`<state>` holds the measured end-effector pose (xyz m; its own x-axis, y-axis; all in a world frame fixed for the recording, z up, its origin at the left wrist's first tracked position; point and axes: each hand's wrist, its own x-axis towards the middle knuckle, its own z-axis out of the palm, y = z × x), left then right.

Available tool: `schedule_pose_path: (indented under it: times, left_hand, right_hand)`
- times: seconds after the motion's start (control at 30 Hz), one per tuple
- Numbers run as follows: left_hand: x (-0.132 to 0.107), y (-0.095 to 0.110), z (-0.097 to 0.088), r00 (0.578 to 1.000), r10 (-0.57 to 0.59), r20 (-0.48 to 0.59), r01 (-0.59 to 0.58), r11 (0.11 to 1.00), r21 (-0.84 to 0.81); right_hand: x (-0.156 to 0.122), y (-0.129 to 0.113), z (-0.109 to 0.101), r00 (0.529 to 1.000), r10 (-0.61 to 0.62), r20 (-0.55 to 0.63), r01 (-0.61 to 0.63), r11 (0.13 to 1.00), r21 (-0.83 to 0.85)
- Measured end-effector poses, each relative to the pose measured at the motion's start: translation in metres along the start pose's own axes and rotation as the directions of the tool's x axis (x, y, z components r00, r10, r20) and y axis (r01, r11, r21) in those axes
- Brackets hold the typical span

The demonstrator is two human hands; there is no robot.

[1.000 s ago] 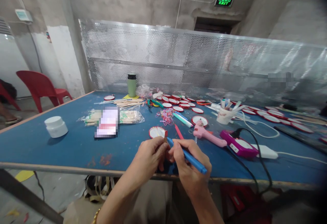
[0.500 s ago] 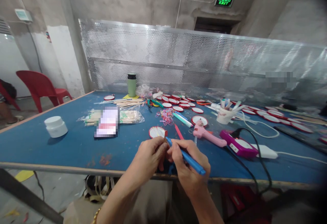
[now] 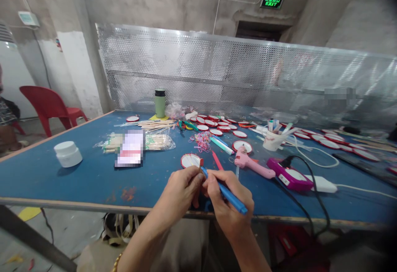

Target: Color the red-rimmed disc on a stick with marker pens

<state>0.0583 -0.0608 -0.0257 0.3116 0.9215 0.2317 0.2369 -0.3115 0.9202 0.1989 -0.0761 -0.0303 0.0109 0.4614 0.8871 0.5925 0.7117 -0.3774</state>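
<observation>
The blue worktop (image 3: 62, 172) spans the middle of the frame, with a red chair (image 3: 49, 106) at the far left. At lower centre, over the worktop's near edge, the left hand (image 3: 182, 189) and right hand (image 3: 231, 208) are both curled closed and touch each other. A pink glue gun (image 3: 251, 163) lies just above them to the right. The right hand grips a blue pen (image 3: 228, 194). A red-rimmed disc (image 3: 190, 160) lies just above the left hand, whose fingertips pinch a small piece (image 3: 199, 168), mostly hidden, at the pen's tip.

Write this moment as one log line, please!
left hand: pinches small piece | right hand: holds blue pen, tip at piece | place: blue table near edge
</observation>
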Motion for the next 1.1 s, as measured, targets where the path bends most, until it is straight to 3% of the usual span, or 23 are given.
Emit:
schedule_pose_path:
  times: [1.1]
  left_hand:
    - [0.0001, 0.0008, 0.0017, 1.0, -0.011, 0.001, 0.011, 0.999, -0.053]
  right_hand:
    - [-0.0019, 0.0008, 0.0014, 0.999, 0.008, -0.049, -0.009, 1.0, -0.021]
